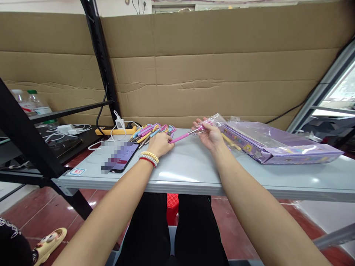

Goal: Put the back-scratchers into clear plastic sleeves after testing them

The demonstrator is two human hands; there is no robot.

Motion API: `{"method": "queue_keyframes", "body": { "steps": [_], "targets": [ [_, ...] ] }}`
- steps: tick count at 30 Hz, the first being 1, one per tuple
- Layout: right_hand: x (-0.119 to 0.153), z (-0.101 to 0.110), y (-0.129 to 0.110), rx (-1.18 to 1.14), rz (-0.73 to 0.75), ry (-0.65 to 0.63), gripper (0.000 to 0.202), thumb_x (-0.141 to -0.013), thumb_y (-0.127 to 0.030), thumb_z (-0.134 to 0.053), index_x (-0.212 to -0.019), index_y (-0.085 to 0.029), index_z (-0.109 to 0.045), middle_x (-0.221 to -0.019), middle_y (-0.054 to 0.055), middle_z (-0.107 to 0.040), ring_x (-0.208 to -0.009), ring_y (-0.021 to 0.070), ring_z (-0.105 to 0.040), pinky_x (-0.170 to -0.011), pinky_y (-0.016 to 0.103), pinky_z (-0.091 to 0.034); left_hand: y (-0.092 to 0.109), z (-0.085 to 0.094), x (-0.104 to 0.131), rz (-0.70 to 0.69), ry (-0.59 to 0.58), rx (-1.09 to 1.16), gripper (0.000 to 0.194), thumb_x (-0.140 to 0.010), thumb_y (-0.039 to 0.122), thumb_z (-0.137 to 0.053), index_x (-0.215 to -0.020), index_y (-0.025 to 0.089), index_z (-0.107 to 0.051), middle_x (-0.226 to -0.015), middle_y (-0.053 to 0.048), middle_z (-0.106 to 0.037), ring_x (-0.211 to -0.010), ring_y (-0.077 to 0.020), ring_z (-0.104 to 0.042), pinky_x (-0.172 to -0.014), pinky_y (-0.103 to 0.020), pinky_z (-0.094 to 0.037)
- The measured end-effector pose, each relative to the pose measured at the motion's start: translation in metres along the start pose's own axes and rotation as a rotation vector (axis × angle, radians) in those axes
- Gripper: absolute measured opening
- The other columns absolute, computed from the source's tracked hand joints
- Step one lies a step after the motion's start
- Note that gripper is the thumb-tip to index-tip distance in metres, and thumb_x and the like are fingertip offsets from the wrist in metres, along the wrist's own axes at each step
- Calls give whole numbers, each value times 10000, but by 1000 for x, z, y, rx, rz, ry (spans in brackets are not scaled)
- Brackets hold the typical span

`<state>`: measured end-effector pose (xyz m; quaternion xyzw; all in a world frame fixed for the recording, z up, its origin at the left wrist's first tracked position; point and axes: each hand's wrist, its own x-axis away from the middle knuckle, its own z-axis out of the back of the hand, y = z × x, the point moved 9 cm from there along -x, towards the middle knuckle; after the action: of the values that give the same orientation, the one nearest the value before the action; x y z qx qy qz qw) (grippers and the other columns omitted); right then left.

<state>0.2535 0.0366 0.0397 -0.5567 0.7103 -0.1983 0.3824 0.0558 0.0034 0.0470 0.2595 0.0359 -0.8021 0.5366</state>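
The left hand (160, 145) is gripping a pink-handled rod (179, 138) by its near-left end, the fingers closing around the tip of the handle. The rod is slanting up to the right above the middle of the counter (183, 162), its metal shaft running towards the right hand (211, 136). That hand is turning its palm upward and pinching a clear plastic wrapper (218, 119) at the rod's far end under the thumb — the other fingers are spreading loosely, partly hidden by the film.

Just beyond the left hand, a pile of colourful rods (149, 132) is lying with pink, blue, yellow and purple parts showing, some ending in fork-like heads. To its near left a smartphone (122, 164) is resting screen up, and farther left a white charger (119, 123) is standing by a yellow power strip (106, 132).

On the right, a purple cartoon-printed package (302, 153) is lying on the counter, with yellow sticks (232, 142) sitting between it and the right hand. Beaded bracelets (149, 157) are circling the left wrist — a brown cardboard sheet (199, 70) is standing behind everything.
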Motion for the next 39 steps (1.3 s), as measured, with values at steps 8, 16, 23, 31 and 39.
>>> {"method": "queue_keyframes", "body": {
  "steps": [8,16,23,31,39],
  "targets": [
    [4,-5,2,-12,-24,-15,224,-722,-71,-604,-860,-235,-537,-866,-9,-686,-791,154,-667,-801,397,-575,6,-7,3,-32,-77,62,285,-777,440,-588,-917,263,-761,-827,-56,-708,-787,-208,-613,-694,-296,-456],
    [6,-5,9,46,-68,10,234,-738,-75,-616,-893,-240,-556,-897,-5,-710,-839,180,-692,-831,433,-573,9,-12,1,-97,-76,136,273,-800,377,-609,-970,215,-749,-769,-55,-702,-731,-181,-609,-726,-287,-472],
    [6,-6,16,56,-87,0,264,-725,-59,-630,-906,-232,-546,-895,12,-717,-841,210,-702,-803,461,-579,8,-14,-1,-70,-52,260,218,-743,279,-691,-923,165,-738,-784,-58,-718,-749,-176,-631,-774,-292,-496],
    [17,-16,10,-1,-139,19,149,-832,-344,-550,-881,-207,-581,-856,60,-720,-788,238,-702,-767,462,-568,8,-14,0,-53,-60,287,293,-709,166,-650,-999,157,-685,-874,-55,-724,-796,-172,-660,-816,-284,-513],
    [17,-11,12,14,-179,129,431,-941,-526,-270,-882,-207,-554,-799,60,-713,-703,210,-693,-678,401,-559,10,-13,1,-79,-51,323,321,-724,107,-602,-1042,133,-635,-870,-59,-713,-821,-165,-650,-833,-286,-502]
  ]
}}
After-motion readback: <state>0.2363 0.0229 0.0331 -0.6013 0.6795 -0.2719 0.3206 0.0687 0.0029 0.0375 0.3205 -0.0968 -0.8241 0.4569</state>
